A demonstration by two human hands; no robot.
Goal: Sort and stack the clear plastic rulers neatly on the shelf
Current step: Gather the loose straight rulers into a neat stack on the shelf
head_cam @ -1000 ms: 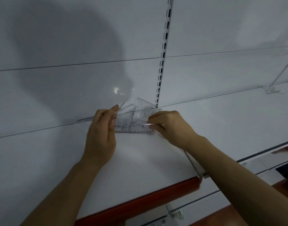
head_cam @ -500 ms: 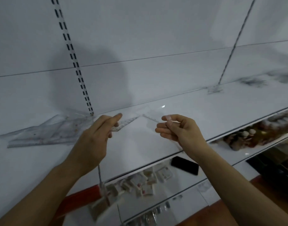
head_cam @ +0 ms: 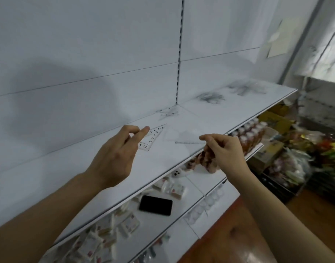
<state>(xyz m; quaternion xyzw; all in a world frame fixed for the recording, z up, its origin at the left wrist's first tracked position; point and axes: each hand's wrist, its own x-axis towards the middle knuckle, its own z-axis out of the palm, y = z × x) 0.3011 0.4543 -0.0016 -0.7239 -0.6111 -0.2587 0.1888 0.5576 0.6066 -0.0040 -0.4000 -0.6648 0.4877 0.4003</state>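
Pinching a small clear ruler (head_cam: pixel 152 138) between finger and thumb, the left hand (head_cam: pixel 113 158) holds it just over the shelf (head_cam: pixel 238 111). Across from that grip, the right hand (head_cam: pixel 225 149) has curled fingers, maybe pinching a see-through ruler edge (head_cam: pixel 189 142); I cannot tell for sure. Farther past both grips, messy little heaps of rulers (head_cam: pixel 210 97) lie near the back wall. I think lots of sorting is left. The rulers look thin, glassy and hard to see.
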